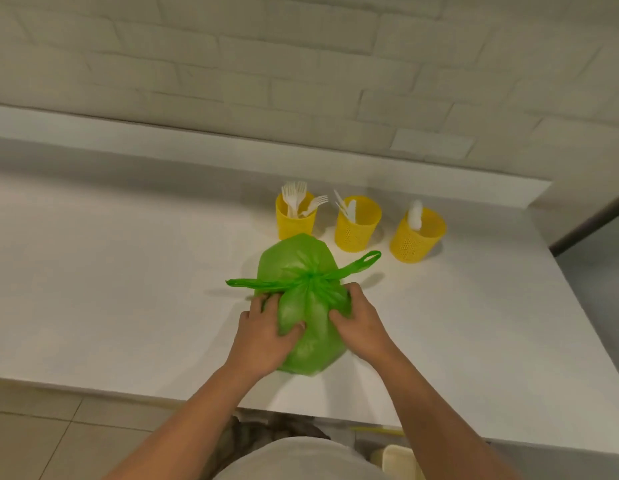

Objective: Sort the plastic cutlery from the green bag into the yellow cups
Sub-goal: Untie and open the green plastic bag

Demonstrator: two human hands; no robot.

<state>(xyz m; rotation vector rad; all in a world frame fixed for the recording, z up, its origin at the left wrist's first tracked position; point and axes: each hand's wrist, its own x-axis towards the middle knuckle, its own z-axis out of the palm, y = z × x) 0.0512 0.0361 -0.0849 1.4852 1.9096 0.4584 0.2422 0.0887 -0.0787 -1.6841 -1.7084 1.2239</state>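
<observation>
A green plastic bag (301, 268) lies on the white counter (128, 289), its handles tied in a knot at the top. My left hand (266, 334) grips its left side and my right hand (358, 320) grips its right side, fingers pressed into the plastic. Behind the bag stand three yellow perforated cups. The left cup (294, 220) holds several white forks. The middle cup (356, 226) holds white knives. The right cup (417, 237) holds white spoons. What is inside the bag is hidden.
A white brick wall (301, 81) with a low ledge runs behind the cups. The counter's right edge falls away just past the right cup, and its front edge is close to my body. Tiled floor shows at lower left.
</observation>
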